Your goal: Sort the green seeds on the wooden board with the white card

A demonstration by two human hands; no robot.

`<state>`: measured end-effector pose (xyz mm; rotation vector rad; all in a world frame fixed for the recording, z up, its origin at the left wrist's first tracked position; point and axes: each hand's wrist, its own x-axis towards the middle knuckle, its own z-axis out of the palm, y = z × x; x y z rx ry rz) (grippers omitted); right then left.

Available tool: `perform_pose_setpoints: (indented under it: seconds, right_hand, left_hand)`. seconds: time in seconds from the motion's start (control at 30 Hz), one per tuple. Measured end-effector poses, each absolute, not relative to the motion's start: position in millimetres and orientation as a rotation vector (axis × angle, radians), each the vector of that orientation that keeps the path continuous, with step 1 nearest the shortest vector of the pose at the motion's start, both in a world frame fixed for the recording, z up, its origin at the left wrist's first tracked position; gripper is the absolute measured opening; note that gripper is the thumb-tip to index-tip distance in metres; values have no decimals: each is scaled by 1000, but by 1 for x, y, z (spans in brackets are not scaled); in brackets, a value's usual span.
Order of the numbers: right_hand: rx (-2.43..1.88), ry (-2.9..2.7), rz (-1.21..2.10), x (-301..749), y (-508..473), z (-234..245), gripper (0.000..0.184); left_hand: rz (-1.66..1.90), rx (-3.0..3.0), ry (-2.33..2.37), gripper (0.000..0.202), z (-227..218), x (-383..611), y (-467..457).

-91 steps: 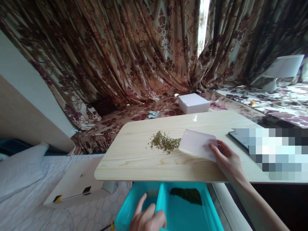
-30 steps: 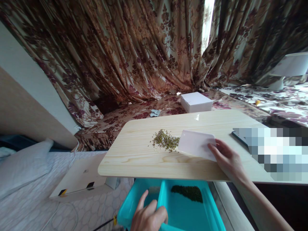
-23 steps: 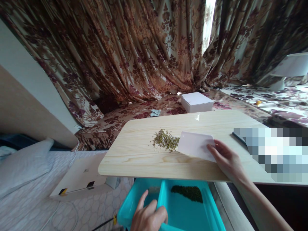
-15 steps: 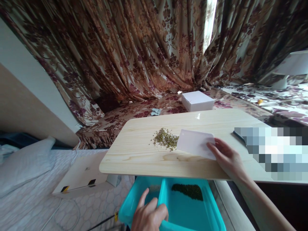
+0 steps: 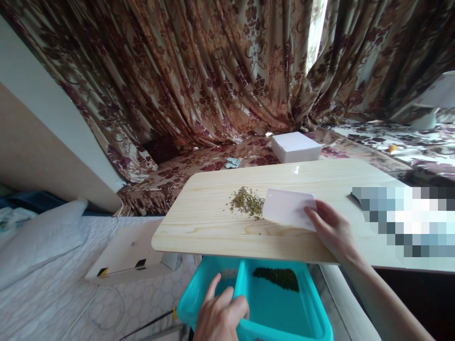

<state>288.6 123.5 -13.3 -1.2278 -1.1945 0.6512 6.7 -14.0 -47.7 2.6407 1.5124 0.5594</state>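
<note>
My right hand (image 5: 334, 229) pinches the right end of a thin white plastic scraper (image 5: 287, 208) on the wooden tabletop. The scraper's left edge touches a loose pile of green mung beans (image 5: 246, 201), with paler bits among them. Below the table's front edge is a turquoise bin (image 5: 280, 317) with a divider. In its right compartment lies a dark green heap of beans (image 5: 279, 278); a little pale material (image 5: 229, 273) shows in the left one. My left hand (image 5: 221, 315) grips the bin's near side by the divider, index finger stretched forward; the fingertips are partly hidden.
The light wooden table (image 5: 199, 227) overhangs the bin's far edge. A white box (image 5: 295, 147) and a light-blue cloth (image 5: 232, 163) lie behind it on a flowered cover. At left are a bed with a flat white carton (image 5: 124, 251) and a cable. A blurred patch covers the table's right side.
The camera view has shifted slightly, so the scene sits a little further right. Both hands keep their holds, and the scraper remains against the bean pile with barely any movement.
</note>
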Motion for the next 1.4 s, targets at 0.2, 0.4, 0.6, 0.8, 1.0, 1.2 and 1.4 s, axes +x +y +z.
perform_pose_setpoints:
  seconds: [0.2,0.4,0.6,0.8,1.0,1.2,1.4]
  right_hand:
    - [-1219,-1216,654,287,125,-17,25]
    - [-1183,-1302,664,285,125,-16,28]
    - [-1171,-1317,635,285,123,-14,29]
    - [-1155,-1354,648,284,123,-15,28]
    - [-1154,-1363,670,282,122,-14,32]
    - [-1159,-1358,687,277,124,-11,34]
    - [-1147,-1396,692,275,123,-13,35]
  left_hand:
    - [551,2596,1525,32,-47,7,-16]
    - [482,2622,1504,38,-43,6,-14]
    - [470,2601,1522,46,-40,6,-15]
    - [491,2565,1515,48,-39,6,-17]
    - [492,2562,1528,46,-39,6,-16]
    - [498,2570,1525,46,-41,4,-15]
    - [497,2539,1515,43,-39,4,-16]
